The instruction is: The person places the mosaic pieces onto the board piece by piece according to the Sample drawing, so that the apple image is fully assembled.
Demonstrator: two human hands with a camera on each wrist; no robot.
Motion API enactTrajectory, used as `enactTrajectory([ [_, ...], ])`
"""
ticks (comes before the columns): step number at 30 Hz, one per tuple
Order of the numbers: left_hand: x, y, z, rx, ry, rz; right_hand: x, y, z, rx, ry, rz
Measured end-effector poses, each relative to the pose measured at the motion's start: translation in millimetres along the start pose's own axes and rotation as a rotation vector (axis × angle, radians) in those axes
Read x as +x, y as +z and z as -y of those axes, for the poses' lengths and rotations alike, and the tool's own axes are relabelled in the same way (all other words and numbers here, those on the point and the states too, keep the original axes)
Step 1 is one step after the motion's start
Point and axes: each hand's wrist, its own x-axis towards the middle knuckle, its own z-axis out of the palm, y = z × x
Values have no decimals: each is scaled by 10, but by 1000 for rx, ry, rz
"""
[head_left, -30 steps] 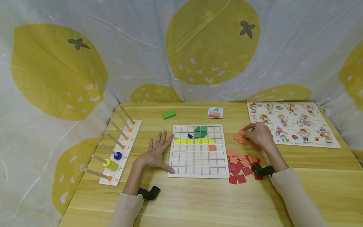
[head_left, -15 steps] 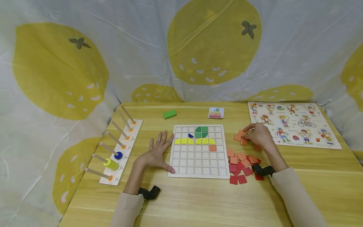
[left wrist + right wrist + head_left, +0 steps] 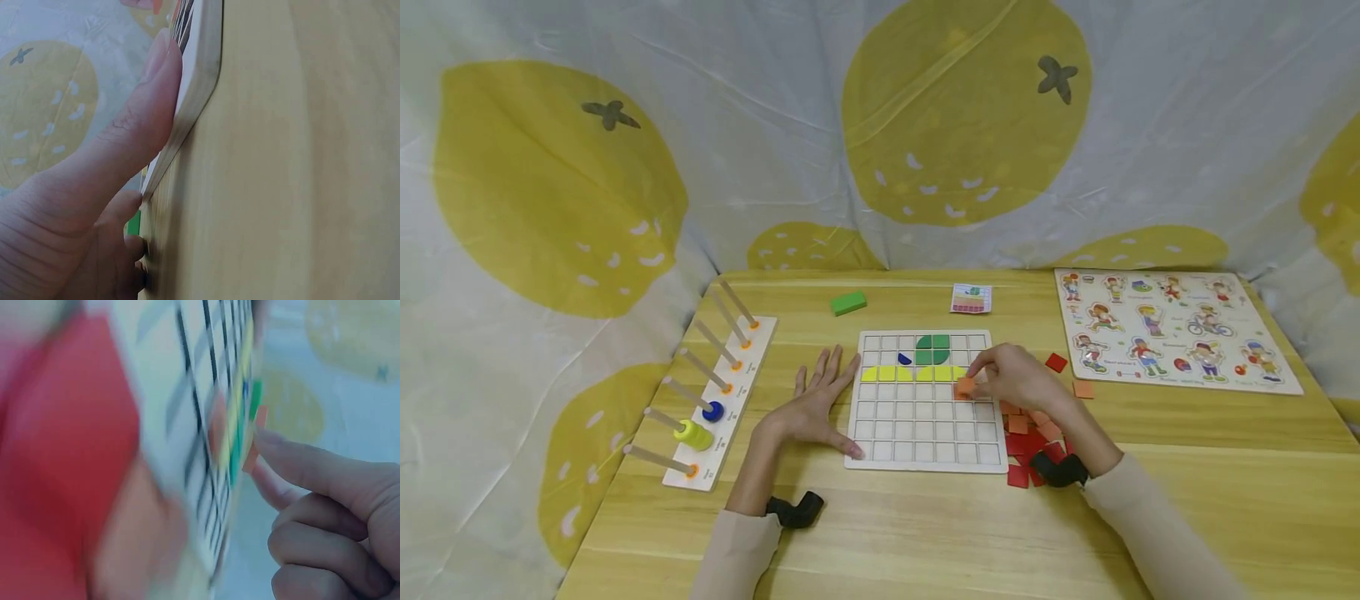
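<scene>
My right hand (image 3: 1022, 379) pinches an orange square tile (image 3: 255, 447) between thumb and index finger, other fingers curled in. In the head view it is over the right part of the white grid board (image 3: 925, 458), overlapping the orange tile lying there below the yellow row. My left hand (image 3: 808, 412) rests spread at the board's left side, thumb (image 3: 147, 94) on its near-left corner and index fingertip at its left edge. Yellow pieces (image 3: 925, 374) cross the board in a row, with green pieces (image 3: 932, 350) and a small blue piece (image 3: 905, 359) above.
Red and orange tiles (image 3: 1017, 476) lie in a loose pile right of the board, partly hidden by my right arm. A counting rack with pegs (image 3: 722, 408) stands left. Behind are a green block (image 3: 848, 302), a pattern card (image 3: 972, 298) and a picture puzzle (image 3: 1180, 333).
My right hand has moved left from the orange tiles near the picture puzzle to the board, carrying an orange tile. A red tile now shows where it was. My left hand stays put.
</scene>
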Motion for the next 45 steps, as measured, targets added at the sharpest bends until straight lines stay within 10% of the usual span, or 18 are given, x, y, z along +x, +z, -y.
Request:
enactTrajectory([
  [24, -5, 0, -8, -19, 2, 0, 132, 331, 130, 22, -31, -70],
  [36, 7, -1, 3, -9, -1, 5, -219, -296, -414, 40, 37, -210],
  [45, 0, 13, 1, -13, 6, -3, -212, -405, -704, 43, 92, -135],
])
